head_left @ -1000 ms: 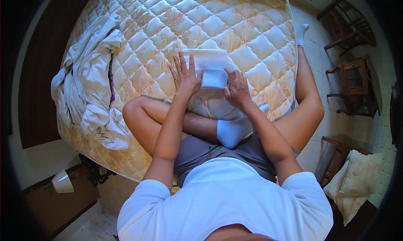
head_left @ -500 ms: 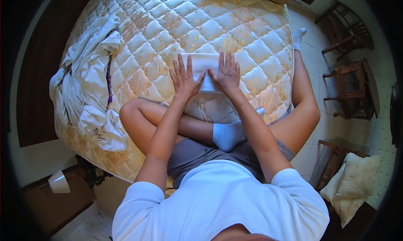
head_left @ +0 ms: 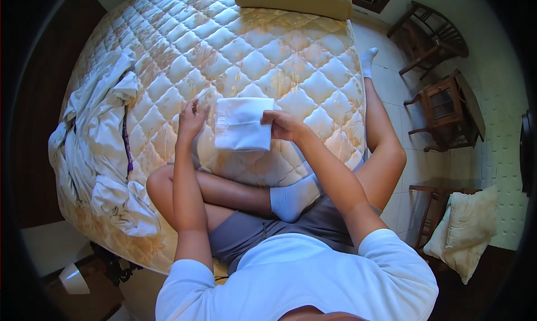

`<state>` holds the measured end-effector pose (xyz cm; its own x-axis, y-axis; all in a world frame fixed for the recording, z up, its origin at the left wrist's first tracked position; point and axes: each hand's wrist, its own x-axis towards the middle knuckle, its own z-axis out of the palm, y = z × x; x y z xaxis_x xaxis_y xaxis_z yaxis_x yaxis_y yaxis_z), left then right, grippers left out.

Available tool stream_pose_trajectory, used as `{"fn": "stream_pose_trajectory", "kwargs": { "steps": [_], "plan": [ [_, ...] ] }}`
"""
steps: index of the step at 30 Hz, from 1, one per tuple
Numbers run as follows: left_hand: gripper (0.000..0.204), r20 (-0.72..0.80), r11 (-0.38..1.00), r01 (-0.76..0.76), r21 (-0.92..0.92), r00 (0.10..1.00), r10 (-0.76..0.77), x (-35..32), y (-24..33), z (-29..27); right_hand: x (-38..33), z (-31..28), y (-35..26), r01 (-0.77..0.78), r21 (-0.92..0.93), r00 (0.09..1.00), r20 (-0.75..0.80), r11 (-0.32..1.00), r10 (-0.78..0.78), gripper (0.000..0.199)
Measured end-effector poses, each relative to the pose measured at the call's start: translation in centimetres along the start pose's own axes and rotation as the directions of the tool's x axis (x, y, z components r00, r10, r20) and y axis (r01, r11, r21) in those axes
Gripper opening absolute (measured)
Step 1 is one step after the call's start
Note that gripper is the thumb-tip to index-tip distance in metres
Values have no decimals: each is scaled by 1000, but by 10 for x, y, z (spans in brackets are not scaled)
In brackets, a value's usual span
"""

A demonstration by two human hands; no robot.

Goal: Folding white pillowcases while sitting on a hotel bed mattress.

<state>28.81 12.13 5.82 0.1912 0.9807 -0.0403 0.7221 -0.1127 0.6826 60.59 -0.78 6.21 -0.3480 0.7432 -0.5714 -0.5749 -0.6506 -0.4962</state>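
Note:
A folded white cloth (head_left: 241,132), a flat near-square bundle with a gathered-looking left edge, is in front of me above the quilted mattress (head_left: 224,64). My right hand (head_left: 282,125) grips its right side, thumb on top and the other fingers underneath, mostly hidden. To the left of the cloth and apart from it is my left hand (head_left: 193,118), holding nothing, its fingers loosely bent and the thumb held away from them.
Crumpled white fabric (head_left: 95,136) lies along the mattress's left side. A tan cushion-like block (head_left: 293,1) rests at the far edge. To the right stand a wooden chair (head_left: 430,38), a small wooden cabinet (head_left: 444,108) and pale pillows (head_left: 464,231) on another chair.
Both hands were flat on the cloth. The right hand has taken hold of its right side, the left has moved off leftward, and the cloth is turned and nearer me. The view has shifted.

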Motion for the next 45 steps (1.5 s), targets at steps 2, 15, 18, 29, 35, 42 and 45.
{"fn": "stream_pose_trajectory", "kwargs": {
  "steps": [2,15,18,29,35,42,45],
  "plan": [
    [62,-54,995,-99,3,994,99,-4,1,3,-7,1,4,11,159,990,135,987,-33,23],
    [63,-51,934,-45,354,996,68,-17,38,11,-59,-12,-196,790,310,566,-38,529,-824,57],
    [63,-59,932,-56,359,995,82,-17,39,11,-46,-44,-269,857,306,449,-46,415,-892,60],
    [65,-70,925,-60,376,993,93,-17,41,14,34,-193,-236,801,130,500,-682,585,-533,55],
    [66,-59,919,-77,386,992,108,-19,42,12,72,-189,-251,888,-115,143,-851,446,-504,38],
    [70,-37,919,-58,390,996,79,-18,40,11,56,-177,-242,753,-392,-210,-905,529,-371,66],
    [69,-38,920,-66,387,995,87,-18,39,11,40,-169,-231,299,-715,-657,-634,632,-408,71]
  ]
}}
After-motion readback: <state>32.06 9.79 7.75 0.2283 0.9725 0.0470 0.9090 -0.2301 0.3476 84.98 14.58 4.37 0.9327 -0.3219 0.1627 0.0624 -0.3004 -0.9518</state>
